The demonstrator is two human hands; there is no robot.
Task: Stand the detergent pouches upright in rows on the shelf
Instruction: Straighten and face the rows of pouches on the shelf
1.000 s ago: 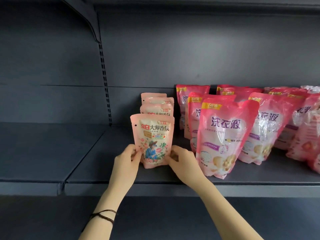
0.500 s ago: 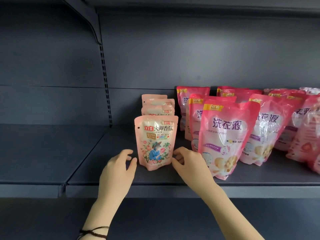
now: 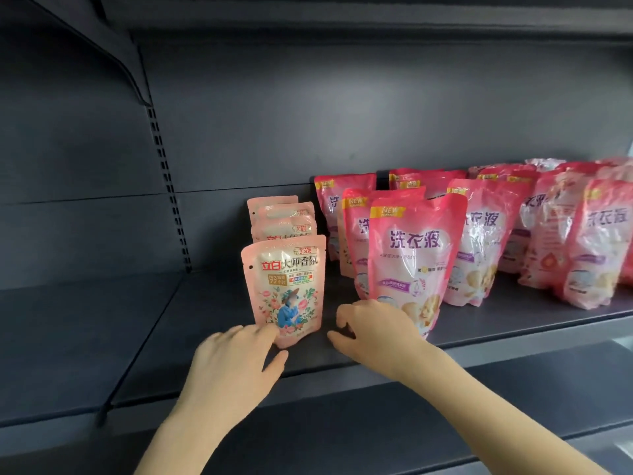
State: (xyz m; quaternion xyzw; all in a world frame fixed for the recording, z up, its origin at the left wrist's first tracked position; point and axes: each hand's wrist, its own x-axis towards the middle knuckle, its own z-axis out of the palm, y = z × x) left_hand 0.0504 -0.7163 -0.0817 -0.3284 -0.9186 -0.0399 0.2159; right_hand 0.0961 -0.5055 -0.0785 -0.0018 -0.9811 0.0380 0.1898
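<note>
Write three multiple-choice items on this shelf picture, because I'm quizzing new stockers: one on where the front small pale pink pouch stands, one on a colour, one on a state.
1. Where does the front small pale pink plastic pouch stand relative to the large bright pink plastic pouches?
A. to their left
B. to their right
C. behind them

2. What colour is the metal shelf?
A. white
B. dark grey
C. brown

3. What state is that front small pouch in?
A. lying flat
B. held in the air
C. standing upright on the shelf

Answers:
1 A: the large pouches fill the shelf to its right.
2 B: its bare board is dark grey.
3 C: its base sits on the board, and neither the left hand nor the right hand grips it.
</note>
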